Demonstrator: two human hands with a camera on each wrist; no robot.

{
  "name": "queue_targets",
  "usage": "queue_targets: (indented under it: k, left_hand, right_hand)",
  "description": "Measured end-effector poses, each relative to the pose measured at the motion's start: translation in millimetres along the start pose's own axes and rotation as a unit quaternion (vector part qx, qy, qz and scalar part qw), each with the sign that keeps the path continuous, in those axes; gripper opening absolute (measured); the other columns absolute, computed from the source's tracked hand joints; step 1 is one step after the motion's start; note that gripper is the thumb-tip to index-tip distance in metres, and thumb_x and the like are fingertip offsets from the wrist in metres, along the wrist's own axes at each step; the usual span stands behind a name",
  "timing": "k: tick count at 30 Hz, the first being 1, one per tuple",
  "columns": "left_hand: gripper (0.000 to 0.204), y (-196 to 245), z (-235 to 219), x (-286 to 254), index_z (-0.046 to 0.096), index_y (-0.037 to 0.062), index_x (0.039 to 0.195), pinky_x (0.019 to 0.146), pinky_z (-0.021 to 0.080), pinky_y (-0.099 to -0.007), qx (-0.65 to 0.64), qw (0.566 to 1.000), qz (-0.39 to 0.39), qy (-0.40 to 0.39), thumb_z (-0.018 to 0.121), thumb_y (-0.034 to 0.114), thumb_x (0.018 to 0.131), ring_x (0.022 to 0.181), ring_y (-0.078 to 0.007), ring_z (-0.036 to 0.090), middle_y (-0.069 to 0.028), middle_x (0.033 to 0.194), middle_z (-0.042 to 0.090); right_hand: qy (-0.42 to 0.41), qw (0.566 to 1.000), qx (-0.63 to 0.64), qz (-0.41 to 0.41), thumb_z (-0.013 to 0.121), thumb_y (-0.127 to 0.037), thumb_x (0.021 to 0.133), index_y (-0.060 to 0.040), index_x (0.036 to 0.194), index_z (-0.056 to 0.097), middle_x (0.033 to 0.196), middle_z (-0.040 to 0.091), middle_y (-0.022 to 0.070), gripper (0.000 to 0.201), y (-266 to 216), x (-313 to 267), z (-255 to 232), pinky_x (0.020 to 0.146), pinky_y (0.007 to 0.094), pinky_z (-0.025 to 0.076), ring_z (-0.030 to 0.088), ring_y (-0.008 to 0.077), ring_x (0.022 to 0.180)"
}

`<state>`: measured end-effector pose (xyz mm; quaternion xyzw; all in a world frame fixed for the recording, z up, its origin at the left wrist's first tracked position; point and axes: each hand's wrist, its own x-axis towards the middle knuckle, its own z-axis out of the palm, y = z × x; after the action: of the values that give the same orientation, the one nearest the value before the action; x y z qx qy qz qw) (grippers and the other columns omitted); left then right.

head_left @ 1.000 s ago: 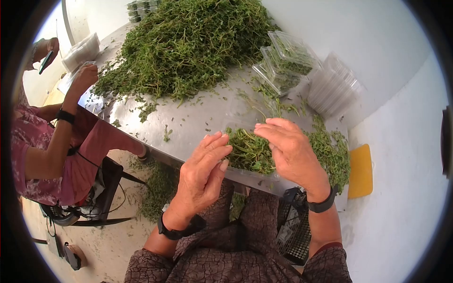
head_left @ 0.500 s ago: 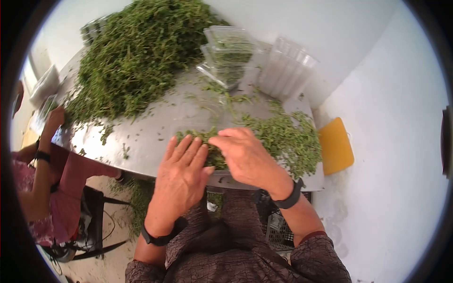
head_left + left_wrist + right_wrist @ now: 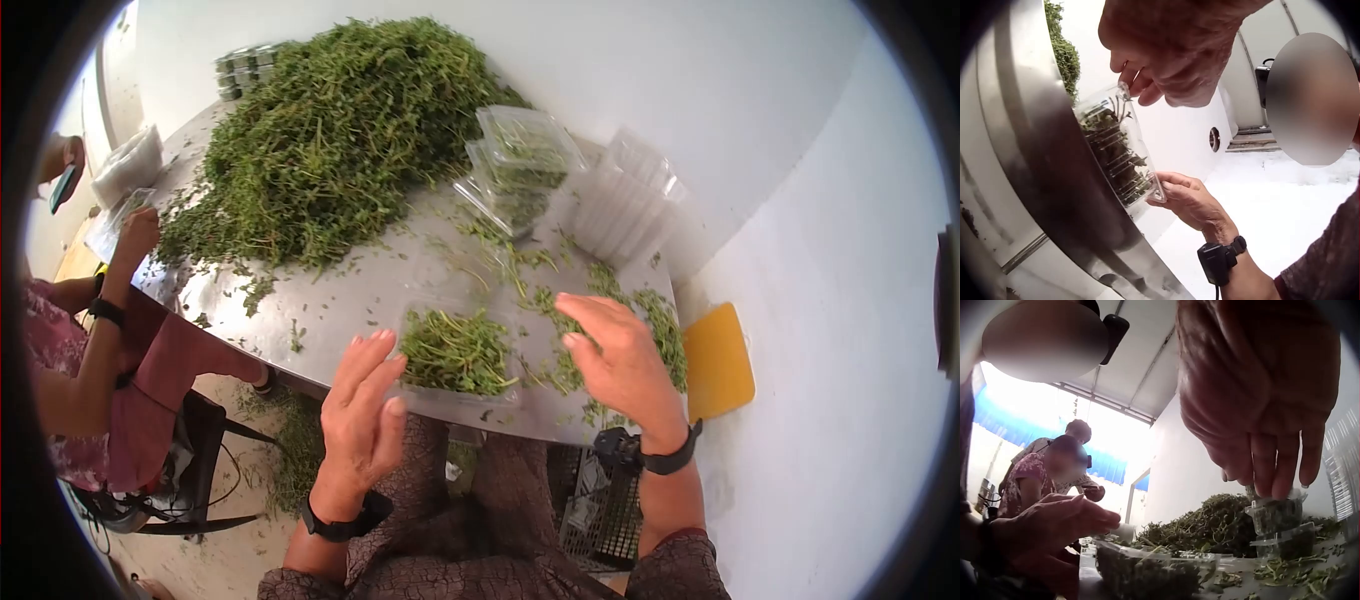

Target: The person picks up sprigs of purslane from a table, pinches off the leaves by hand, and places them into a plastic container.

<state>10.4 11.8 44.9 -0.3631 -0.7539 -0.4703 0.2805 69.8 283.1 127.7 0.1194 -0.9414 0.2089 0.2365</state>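
Note:
A clear plastic clamshell (image 3: 440,395) lies near the table's front edge, filled with leafy green stems (image 3: 455,345). Its transparent lid (image 3: 447,280) is folded back behind it. My left hand (image 3: 360,415) is at the clamshell's left side with its fingers extended and thumb apart, fingertips close to the rim. To the right of the box, my right hand (image 3: 625,365) hovers over scattered sprigs with fingers stretched and nothing in them. In the left wrist view the right hand (image 3: 1188,203) overlaps one corner of the clamshell.
A large heap of greens (image 3: 330,150) covers the back of the metal table. Filled clamshells (image 3: 520,165) stand stacked behind my work, beside nested empty ones (image 3: 625,205). A yellow board (image 3: 718,360) leans at the right wall. Another person (image 3: 95,370) sits at the left.
Half a second ago both hands were over the greens in the clamshell; now they have drawn apart to either side, uncovering the greens. The head view has shifted too.

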Motion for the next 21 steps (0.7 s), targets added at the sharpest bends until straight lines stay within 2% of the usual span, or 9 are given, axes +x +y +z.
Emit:
queue_targets:
  k: [4,6,7,12,15,17,19,20,21]
  left_hand:
    - [0.018,-9,-14,-25,0.065,-0.0047,0.093,0.086,0.053,-0.0451,-0.07,0.994,-0.047,0.07,0.053,0.008,0.091,0.094,-0.0363,0.067,-0.0197,0.102,0.07]
    - [0.025,-14,-18,-36,0.063,-0.0008,0.083,0.066,0.054,-0.0365,-0.17,0.985,0.009,0.023,0.049,0.015,0.096,0.073,-0.029,0.067,-0.0146,0.083,0.07]
    - [0.016,-16,-19,-41,0.063,-0.0006,0.078,0.06,0.054,-0.0374,-0.17,0.985,0.023,0.01,0.054,0.009,0.088,0.066,-0.0291,0.066,-0.0121,0.078,0.07]
    - [0.022,-23,-17,-62,0.062,0.0007,0.071,0.062,0.053,-0.0367,-0.264,0.943,-0.097,-0.18,0.059,0.012,0.089,0.067,-0.0298,0.065,-0.0128,0.074,0.065]
    - [0.024,-34,-4,-76,0.062,0.0004,0.072,0.06,0.051,-0.0396,-0.244,0.919,-0.155,-0.269,0.062,0.016,0.09,0.065,-0.0334,0.062,-0.0148,0.07,0.06]
    - [0.024,-39,4,-76,0.063,0.001,0.074,0.058,0.049,-0.0422,-0.253,0.922,-0.138,-0.26,0.063,0.018,0.091,0.063,-0.0356,0.059,-0.0154,0.068,0.057]
    - [0.015,-38,3,-71,0.067,-0.0005,0.084,0.065,0.054,-0.0374,-0.145,0.931,-0.067,-0.329,0.067,0.014,0.089,0.073,-0.0316,0.067,-0.0164,0.082,0.068]
    - [0.012,-35,2,-67,0.068,0.0015,0.087,0.063,0.054,-0.0373,-0.169,0.948,-0.017,-0.269,0.072,0.012,0.083,0.073,-0.0289,0.068,-0.0157,0.086,0.068]
    - [0.012,-30,0,-60,0.068,0.0015,0.087,0.063,0.054,-0.0373,-0.183,0.943,-0.024,-0.278,0.072,0.012,0.083,0.073,-0.0289,0.068,-0.0157,0.086,0.068]
  right_hand:
    - [-0.008,1.0,0.002,0.03,0.065,-0.002,0.082,0.0019,0.114,0.063,0.114,0.066,0.0211,0.032,1,17,-17,0.089,0.0423,0.051,0.063,0.039,0.104]
    - [-0.016,0.999,-0.003,0.028,0.065,-0.003,0.083,0.0021,0.114,0.062,0.114,0.066,0.0215,0.032,4,27,-21,0.089,0.0424,0.051,0.063,0.0392,0.104]
    - [-0.023,0.999,-0.009,0.036,0.065,-0.004,0.083,0.0023,0.114,0.062,0.114,0.066,0.0218,0.032,5,33,-20,0.089,0.0425,0.051,0.062,0.0394,0.104]
    - [-0.073,0.996,-0.021,-0.037,0.065,-0.007,0.083,0.0031,0.115,0.061,0.116,0.065,0.0237,0.034,-8,78,-14,0.088,0.0441,0.051,0.062,0.0409,0.104]
    - [-0.092,0.991,-0.025,-0.092,0.065,-0.009,0.084,0.0036,0.116,0.061,0.116,0.064,0.0242,0.035,-16,108,-6,0.088,0.0447,0.05,0.062,0.042,0.104]
    - [-0.098,0.988,-0.029,-0.116,0.065,-0.01,0.084,0.0038,0.116,0.06,0.116,0.064,0.0245,0.036,-18,127,1,0.088,0.0449,0.05,0.061,0.0425,0.104]
    - [-0.093,0.984,-0.025,-0.151,0.065,-0.012,0.084,0.0042,0.116,0.06,0.115,0.064,0.0252,0.036,-14,140,9,0.087,0.0447,0.051,0.061,0.0429,0.102]
    - [-0.101,0.985,-0.025,-0.135,0.065,-0.012,0.084,0.0042,0.116,0.06,0.115,0.064,0.0252,0.036,-17,144,8,0.087,0.0447,0.051,0.061,0.0429,0.102]
    - [-0.126,0.988,-0.035,-0.081,0.065,-0.014,0.084,0.0033,0.118,0.06,0.115,0.065,0.023,0.038,-24,148,5,0.08,0.0421,0.051,0.063,0.0379,0.099]
